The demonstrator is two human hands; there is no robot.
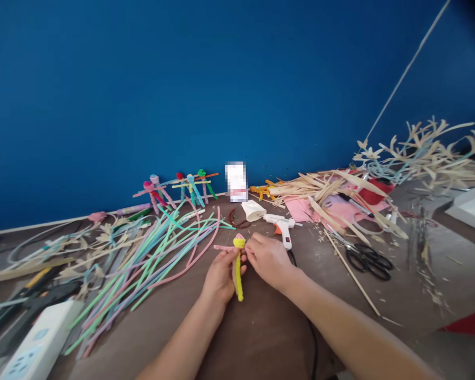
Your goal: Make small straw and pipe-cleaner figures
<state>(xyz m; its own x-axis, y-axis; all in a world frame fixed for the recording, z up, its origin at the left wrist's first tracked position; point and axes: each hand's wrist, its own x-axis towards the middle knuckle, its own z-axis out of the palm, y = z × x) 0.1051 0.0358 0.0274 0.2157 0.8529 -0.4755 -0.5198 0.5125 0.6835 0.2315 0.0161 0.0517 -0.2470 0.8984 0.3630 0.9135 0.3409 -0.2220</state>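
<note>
My left hand [221, 275] is closed around a small pipe cleaner figure [238, 272] in yellow and pink. The figure stands roughly upright in the grip, its yellow head topped with a bit of pink and a pink arm pointing left. My right hand [269, 258] pinches at the figure's right side, just below the head; its fingertips hide what they grip there. Behind my right hand a white glue gun [285, 228] with an orange trigger lies on the table.
Loose pastel pipe cleaners [158, 258] spread on the left, near a white power strip [43, 338]. Finished-looking pipe cleaner figures [190, 184] lean against the blue wall [221, 95]. Black-handled scissors [366, 258], a thin stick [354, 274] and dried husk strips [312, 187] lie right.
</note>
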